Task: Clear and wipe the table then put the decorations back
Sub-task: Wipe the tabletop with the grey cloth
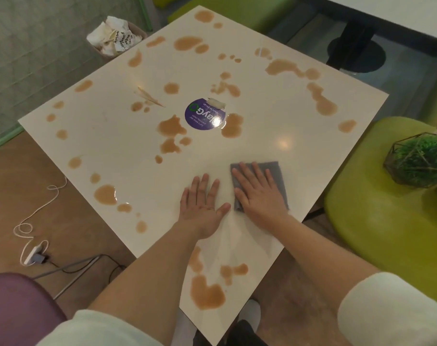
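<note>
While brown spills (172,127) cover the desk (299,116), wiping is just starting: right hand (259,193) presses flat on the grey cloth (274,171) near-right, left hand (202,206) spread beside it. Next, sweep far-left; the plant decoration (419,161) waits on the right seat (377,236).

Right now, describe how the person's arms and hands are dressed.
Both hands, the left hand and the right hand, are bare: no gloves, rings or watch show. The forearms are uncovered too. Short, loose white sleeves cover the upper arms at the bottom of the view, plain with no visible markings.
</note>
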